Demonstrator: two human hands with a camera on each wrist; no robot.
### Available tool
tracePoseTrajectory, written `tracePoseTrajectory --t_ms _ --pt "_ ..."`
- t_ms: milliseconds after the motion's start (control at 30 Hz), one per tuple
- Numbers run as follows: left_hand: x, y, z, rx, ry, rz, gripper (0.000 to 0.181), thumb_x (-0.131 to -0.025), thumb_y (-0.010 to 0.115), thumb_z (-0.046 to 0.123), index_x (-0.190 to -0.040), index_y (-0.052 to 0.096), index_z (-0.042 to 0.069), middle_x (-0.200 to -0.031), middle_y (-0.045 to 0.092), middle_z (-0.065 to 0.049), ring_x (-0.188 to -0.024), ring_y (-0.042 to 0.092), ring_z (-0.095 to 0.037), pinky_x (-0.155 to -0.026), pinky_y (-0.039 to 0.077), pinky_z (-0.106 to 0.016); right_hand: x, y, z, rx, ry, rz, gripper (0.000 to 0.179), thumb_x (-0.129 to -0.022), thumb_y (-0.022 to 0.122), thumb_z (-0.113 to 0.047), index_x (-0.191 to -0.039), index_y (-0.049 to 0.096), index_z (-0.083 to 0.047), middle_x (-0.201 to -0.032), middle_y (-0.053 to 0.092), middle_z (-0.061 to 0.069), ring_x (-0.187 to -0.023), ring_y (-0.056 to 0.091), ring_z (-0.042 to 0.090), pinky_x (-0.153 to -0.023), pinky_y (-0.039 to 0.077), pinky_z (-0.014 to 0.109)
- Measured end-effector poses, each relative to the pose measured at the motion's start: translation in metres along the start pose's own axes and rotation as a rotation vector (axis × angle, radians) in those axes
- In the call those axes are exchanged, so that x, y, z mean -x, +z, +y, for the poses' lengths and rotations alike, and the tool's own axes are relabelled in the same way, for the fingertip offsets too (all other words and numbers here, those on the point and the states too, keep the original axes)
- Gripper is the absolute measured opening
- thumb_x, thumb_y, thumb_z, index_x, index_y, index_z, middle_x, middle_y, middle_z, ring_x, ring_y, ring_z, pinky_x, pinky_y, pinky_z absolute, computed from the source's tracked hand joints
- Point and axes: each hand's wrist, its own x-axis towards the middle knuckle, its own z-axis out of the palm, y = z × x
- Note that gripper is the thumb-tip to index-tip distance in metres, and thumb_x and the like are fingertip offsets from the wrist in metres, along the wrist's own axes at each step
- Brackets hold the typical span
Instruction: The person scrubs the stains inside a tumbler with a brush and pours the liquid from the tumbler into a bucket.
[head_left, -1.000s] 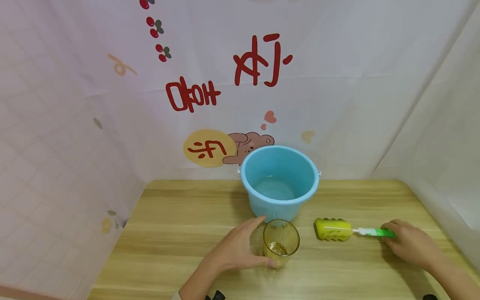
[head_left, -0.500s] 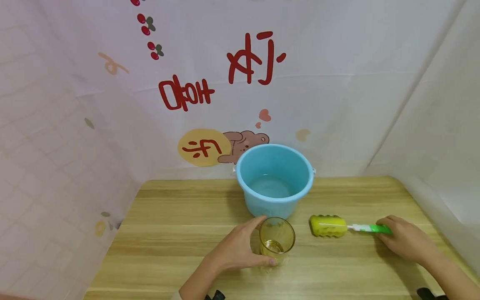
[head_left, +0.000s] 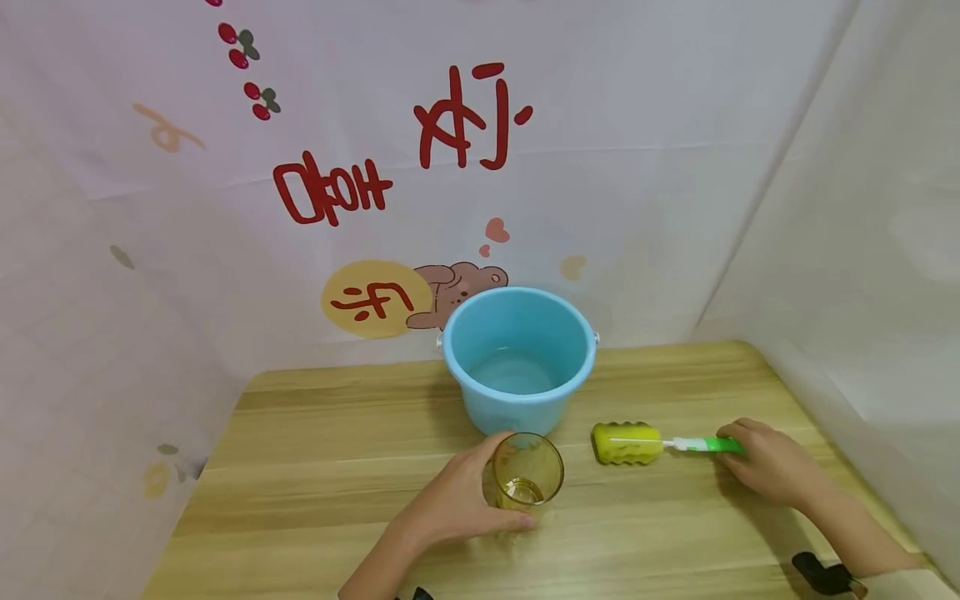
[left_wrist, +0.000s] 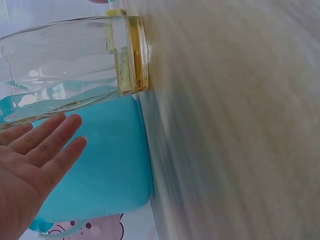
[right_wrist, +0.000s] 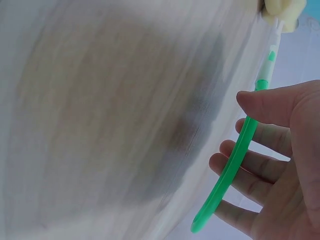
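Glass [head_left: 534, 477] stands upright, gripped by left hand [head_left: 456, 505]; right hand [head_left: 771, 463] pinches brush [head_left: 642, 444] toward right edge of table [head_left: 757, 385]. Gripping step apparent; next move likely requires lifting brush.

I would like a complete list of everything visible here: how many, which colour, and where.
Bucket: one, light blue, far middle of table, clear liquid inside
Glass: one, amber-tinted, in front of bucket
Sponge brush: one, yellow with white-and-green handle, right of glass
Table: one, light wood-grained, beneath these
Cloth: count unclear, whitish, behind and beside table
Prints: several, red lettering, cherries, hearts, brown bear, on cloth
Wrist pieces: two, black, near bottom edge
Sleeve: one, pale, lower right
Left hand: one, bare, half around glass
Right hand: one, bare, holding brush handle
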Motion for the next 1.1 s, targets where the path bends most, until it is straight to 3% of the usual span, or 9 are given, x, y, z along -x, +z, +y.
tracePoseTrajectory --t_ms 133,333,467,600,767,933,1100 --pt "0.001 -0.003 0.000 0.014 0.017 -0.002 0.105 -0.073 0.088 0.068 -0.158 0.041 0.026 -0.146 0.056 0.006 -0.131 0.056 -0.016 -0.107 0.049 -0.047 -0.001 -0.001 -0.002 -0.007 0.022 -0.031 0.030 -0.083 0.086 -0.011 -0.106 0.071 0.002 -0.102 0.070 0.011 -0.089 0.069 0.032 -0.075 0.059 0.053" --pt "0.000 -0.003 0.001 0.043 0.030 -0.002 0.097 -0.074 0.093 0.055 -0.154 0.043 0.034 -0.142 0.059 0.009 -0.128 0.058 -0.015 -0.106 0.050 -0.045 0.001 -0.004 -0.002 0.007 0.009 -0.025 0.032 -0.082 0.087 -0.010 -0.107 0.072 0.002 -0.100 0.071 0.009 -0.087 0.069 0.029 -0.073 0.059 0.052" --pt "0.000 -0.002 0.002 0.049 0.021 -0.006 0.097 -0.074 0.094 0.051 -0.154 0.044 0.030 -0.141 0.059 0.007 -0.128 0.057 -0.014 -0.106 0.050 -0.045 0.000 -0.008 -0.002 0.027 -0.004 -0.018 0.033 -0.079 0.088 -0.010 -0.106 0.073 0.001 -0.100 0.071 0.010 -0.088 0.068 0.032 -0.074 0.059 0.054" --pt "-0.001 -0.001 0.002 0.059 0.003 -0.014 0.098 -0.074 0.094 0.053 -0.154 0.044 0.027 -0.141 0.059 0.007 -0.127 0.057 -0.014 -0.106 0.050 -0.045 -0.002 -0.010 -0.003 0.042 -0.010 -0.026 0.029 -0.078 0.088 -0.011 -0.102 0.074 -0.002 -0.093 0.068 0.003 -0.081 0.064 0.021 -0.069 0.057 0.045" --pt "-0.002 0.000 0.001 0.085 0.002 -0.013 0.098 -0.073 0.094 0.054 -0.153 0.045 0.028 -0.140 0.059 0.007 -0.127 0.056 -0.014 -0.107 0.049 -0.044 -0.003 -0.012 -0.006 0.016 0.009 -0.047 0.018 -0.081 0.083 -0.008 -0.094 0.070 -0.008 -0.083 0.058 -0.008 -0.070 0.049 0.007 -0.059 0.048 0.031" --pt "-0.003 0.001 -0.002 0.106 0.007 -0.018 0.097 -0.074 0.095 0.051 -0.153 0.044 0.030 -0.141 0.058 0.010 -0.128 0.055 -0.012 -0.108 0.048 -0.043 -0.004 -0.014 -0.010 -0.016 0.057 -0.104 0.015 -0.084 0.075 -0.007 -0.088 0.063 -0.014 -0.074 0.049 -0.010 -0.063 0.041 0.007 -0.056 0.038 0.028" --pt "-0.002 0.001 0.000 0.117 0.004 -0.025 0.098 -0.074 0.095 0.051 -0.155 0.043 0.030 -0.141 0.058 0.011 -0.128 0.055 -0.011 -0.108 0.048 -0.042 -0.005 -0.016 -0.012 0.000 0.057 -0.106 0.017 -0.085 0.072 -0.008 -0.085 0.058 -0.016 -0.068 0.046 -0.010 -0.058 0.039 0.008 -0.053 0.034 0.028"
